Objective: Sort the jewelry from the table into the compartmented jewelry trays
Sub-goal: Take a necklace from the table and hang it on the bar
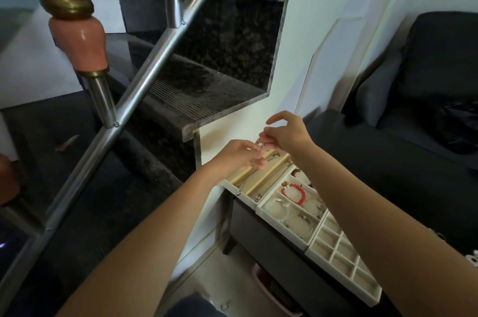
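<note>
- While no writing is readable, left hand (pixel 241 155) and right hand (pixel 287 133) pinch a thin chain (pixel 261 147) over the bar tray (pixel 261 179).
- Trays sit on a dark tabletop (pixel 271 236) beside a granite staircase (pixel 186 89) and steel railing (pixel 144 66).

Single head-worn wide-angle view, looking forward and down along both forearms. Left hand (pixel 241 155) and right hand (pixel 285 133) meet near frame centre, close to lens. Jewelry trays (pixel 292 216) just beneath and right of hands. Stair railing (pixel 144 78) left of hands, sofa (pixel 426 89) beyond right hand. Edges bowed by lens.
</note>
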